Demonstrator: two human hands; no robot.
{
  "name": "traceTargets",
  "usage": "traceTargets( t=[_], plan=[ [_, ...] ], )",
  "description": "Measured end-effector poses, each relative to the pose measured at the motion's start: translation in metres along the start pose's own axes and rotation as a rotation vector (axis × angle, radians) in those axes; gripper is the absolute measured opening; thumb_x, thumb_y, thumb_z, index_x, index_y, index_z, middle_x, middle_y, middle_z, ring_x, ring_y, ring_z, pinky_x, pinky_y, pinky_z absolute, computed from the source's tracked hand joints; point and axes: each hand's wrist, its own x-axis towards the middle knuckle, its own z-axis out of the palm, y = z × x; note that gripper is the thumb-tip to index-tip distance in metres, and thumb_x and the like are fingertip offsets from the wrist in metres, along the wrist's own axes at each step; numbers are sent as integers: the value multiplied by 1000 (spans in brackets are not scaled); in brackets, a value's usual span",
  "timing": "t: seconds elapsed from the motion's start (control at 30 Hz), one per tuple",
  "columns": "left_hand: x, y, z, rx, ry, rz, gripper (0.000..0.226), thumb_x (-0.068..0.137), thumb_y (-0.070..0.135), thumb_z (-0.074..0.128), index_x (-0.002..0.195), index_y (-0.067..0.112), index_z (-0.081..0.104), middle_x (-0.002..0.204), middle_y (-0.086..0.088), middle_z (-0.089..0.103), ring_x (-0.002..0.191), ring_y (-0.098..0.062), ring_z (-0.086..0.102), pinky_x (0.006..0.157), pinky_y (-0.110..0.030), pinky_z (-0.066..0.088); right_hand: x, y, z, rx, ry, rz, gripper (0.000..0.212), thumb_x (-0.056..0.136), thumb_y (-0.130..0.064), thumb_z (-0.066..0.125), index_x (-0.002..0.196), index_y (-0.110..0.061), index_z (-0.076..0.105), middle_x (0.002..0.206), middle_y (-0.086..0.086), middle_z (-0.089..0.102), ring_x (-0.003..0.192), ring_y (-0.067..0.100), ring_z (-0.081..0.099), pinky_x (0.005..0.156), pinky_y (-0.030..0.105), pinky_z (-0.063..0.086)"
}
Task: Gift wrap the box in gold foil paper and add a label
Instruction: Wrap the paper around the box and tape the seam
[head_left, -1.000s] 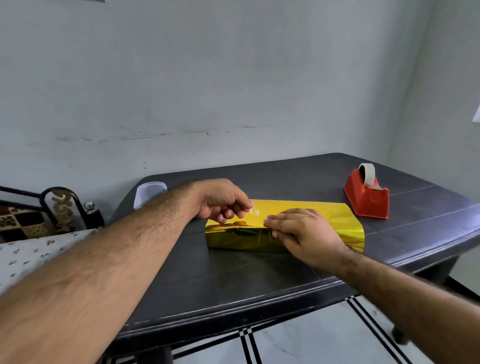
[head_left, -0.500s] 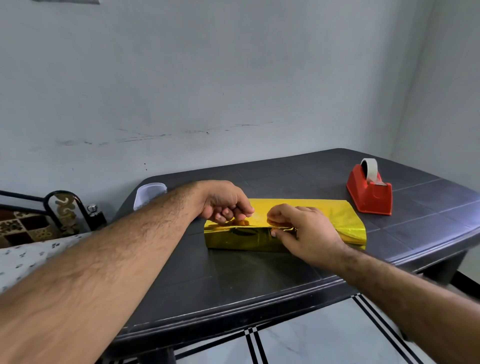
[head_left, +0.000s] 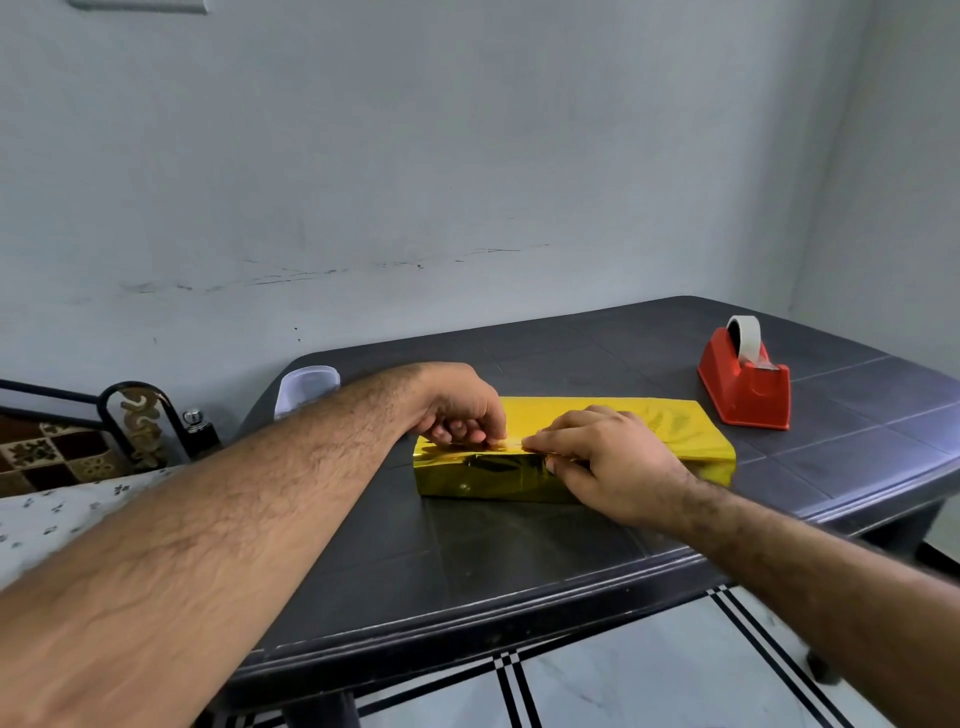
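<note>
Gold foil is already covering the box (head_left: 597, 441), which is lying on the dark tabletop (head_left: 519, 545) near its front edge, with the red tape dispenser (head_left: 744, 387) standing just beyond its right end. Both hands are meeting at the top front seam, the left hand (head_left: 460, 408) and the right hand (head_left: 610, 462) curling their fingertips to pinch what looks like a strip of tape there. The slick foil could be creasing or slipping, leaving the seam crooked or gaping.

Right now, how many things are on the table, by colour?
Gold: 1, the wrapped box
Red: 1, the tape dispenser
White: 1, a small container at the table's far left edge
Total: 3
</note>
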Motion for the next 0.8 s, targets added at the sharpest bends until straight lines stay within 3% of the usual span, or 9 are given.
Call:
traceTargets(
  t=[0.17,0.43,0.57,0.63,0.7,0.77,0.8],
  plan=[
    [-4,8,7,107,119,-3,20,83,20,80,68,14,68,53,3,56,38,-7,40,42,-18,29,2,-4,-4,-44,-25,-9,38,102,-36,57,136,-49,66,130,-23,65,123,8,55,107,43,48],
    [-7,20,9,244,162,-40,20,90,28,80,84,11,71,49,4,57,34,-5,42,41,-16,31,0,-7,-8,-56,-54,9,39,104,-35,56,138,-50,64,133,-24,64,125,8,53,108,43,46],
    [-9,14,0,331,221,-55,34,85,36,87,91,9,68,67,0,62,53,-10,50,52,-23,40,0,-7,-6,-52,-54,15,39,103,-35,56,138,-50,65,133,-24,65,126,8,53,109,44,46],
    [-11,9,-5,427,244,-63,37,86,38,86,96,7,70,83,-2,69,68,-12,59,62,-25,52,0,-6,-6,-41,-50,18,39,103,-35,56,137,-49,65,132,-24,65,126,8,54,109,44,47],
    [-12,4,-6,540,432,47,32,84,35,87,98,8,74,94,-2,75,80,-13,68,74,-28,60,0,-5,-6,-40,-44,20,38,103,-35,57,137,-50,65,132,-25,65,126,8,54,109,44,47],
    [-14,1,1,456,617,325,13,83,24,87,91,17,78,87,6,75,80,-7,71,67,-22,56,0,-6,-6,-39,-41,26,38,103,-36,57,137,-50,65,132,-25,65,125,7,54,110,44,46],
    [-18,0,7,408,597,460,7,85,21,85,91,21,81,87,10,74,80,-2,68,66,-17,51,0,-7,-7,-39,-38,28,38,103,-35,57,137,-49,65,132,-25,65,125,7,54,110,44,46]
  ],
)
